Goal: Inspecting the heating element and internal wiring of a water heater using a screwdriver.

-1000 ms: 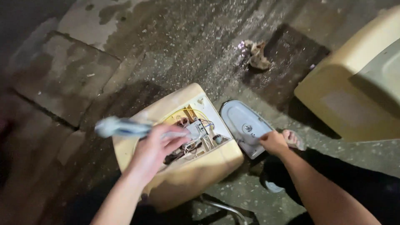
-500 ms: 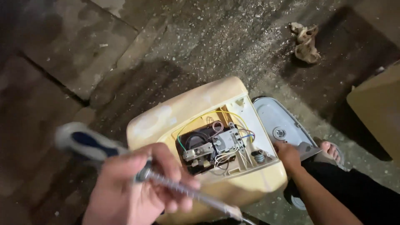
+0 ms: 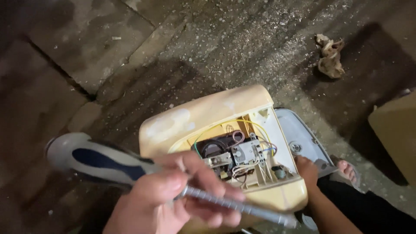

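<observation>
My left hand [image 3: 169, 197] is closed around a screwdriver [image 3: 99, 158] with a grey and blue handle. It holds the tool close to the camera, and the metal shaft [image 3: 242, 207] points right, across the front of a cream plastic housing [image 3: 208, 115]. The housing lies open on the concrete. Inside it sit a small grey and black electrical part [image 3: 234, 155] and yellow, green and white wires. My right hand [image 3: 307, 170] grips the housing's right edge, beside a grey-white cover plate [image 3: 299, 132] lying on the ground.
A crumpled brown rag [image 3: 329, 56] lies on the wet concrete floor [image 3: 130, 56] at the upper right. Another cream-coloured casing [image 3: 394, 134] stands at the right edge. My sandalled foot [image 3: 346, 170] and dark trouser leg are at the lower right.
My left hand has lifted the screwdriver off the housing's inside and brought it toward the camera at the lower left. The view has shifted closer to the housing. My right hand stays at its right edge.
</observation>
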